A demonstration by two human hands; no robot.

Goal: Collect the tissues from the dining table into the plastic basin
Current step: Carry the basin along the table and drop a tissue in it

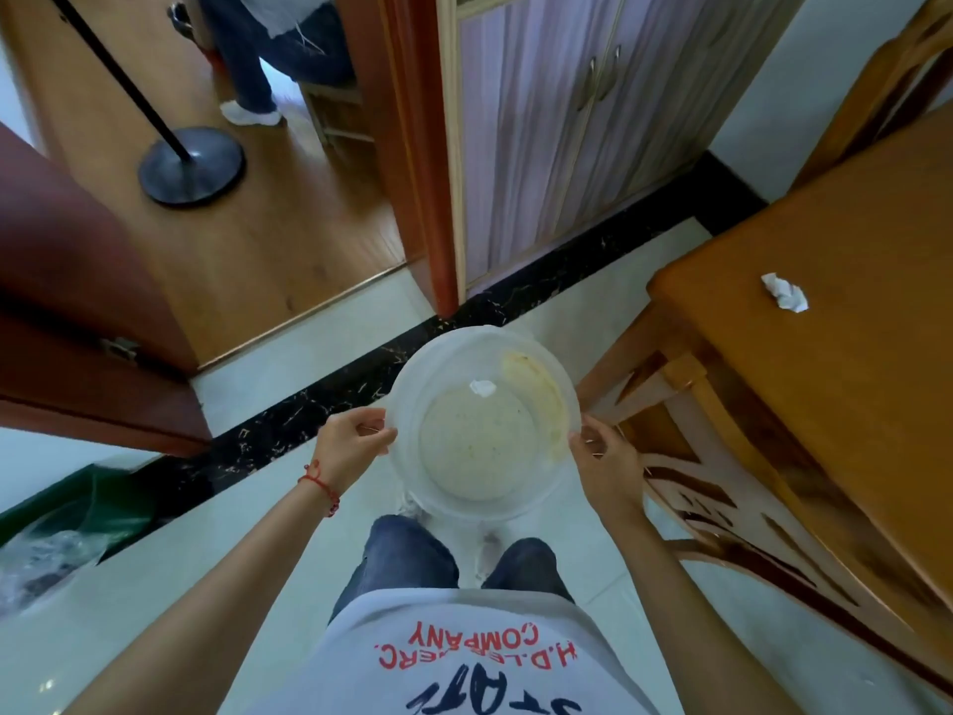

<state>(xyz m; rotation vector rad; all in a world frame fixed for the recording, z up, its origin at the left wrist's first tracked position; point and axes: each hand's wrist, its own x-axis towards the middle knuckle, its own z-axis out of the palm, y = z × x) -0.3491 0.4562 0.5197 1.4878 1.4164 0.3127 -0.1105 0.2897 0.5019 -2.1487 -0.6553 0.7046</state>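
Observation:
I hold a clear round plastic basin (pixel 412 399) in front of me over the tiled floor. My left hand (pixel 350 446) grips its left rim and my right hand (pixel 606 464) grips its right rim. One small crumpled white tissue (pixel 482 388) lies inside the basin near its far wall. Yellowish stains mark the basin's right inner wall. A second crumpled white tissue (pixel 785 293) lies on the wooden dining table (pixel 851 384) to my right, near the table's corner.
A wooden chair (pixel 686 405) is tucked against the table's near side. Ahead is an open doorway with a red door (pixel 77 301), a black lamp base (pixel 191 165) and a seated person's legs. A cabinet (pixel 567 121) stands ahead; a green bin (pixel 67 518) sits low left.

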